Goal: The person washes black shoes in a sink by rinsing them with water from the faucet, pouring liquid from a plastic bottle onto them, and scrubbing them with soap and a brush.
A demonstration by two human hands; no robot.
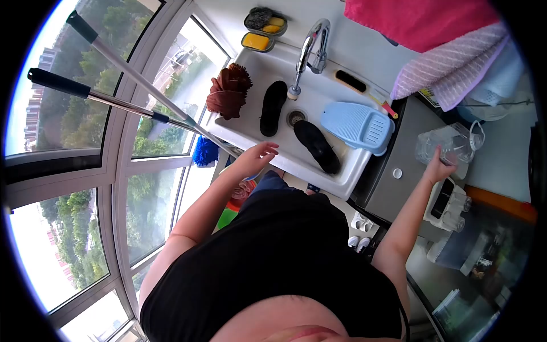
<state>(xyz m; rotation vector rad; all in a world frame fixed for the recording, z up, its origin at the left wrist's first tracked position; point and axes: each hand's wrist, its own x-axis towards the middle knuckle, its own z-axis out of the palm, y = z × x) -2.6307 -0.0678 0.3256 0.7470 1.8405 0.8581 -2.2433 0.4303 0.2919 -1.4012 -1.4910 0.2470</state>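
My right hand (441, 166) is at the side of a clear plastic jug (453, 142) on the counter, its fingers closed on it. The jug lies or leans with its white handle to the right. A small white cap (397, 173) rests on the counter nearby. Over the front left rim of the white sink (347, 185), my left hand (259, 158) hangs with its fingers loosely apart and nothing in them. Two black shoes lie in the sink on either side of the drain: the left shoe (273, 108) and the right shoe (317, 146).
A blue washboard (359, 125) and a brush (350, 81) lie along the sink's right side. The faucet (310, 48) stands at the back. A brown cloth (229, 91) hangs on the left rim. Two mop poles (137, 80) lean against the windows. Soap dishes (257, 41) sit behind.
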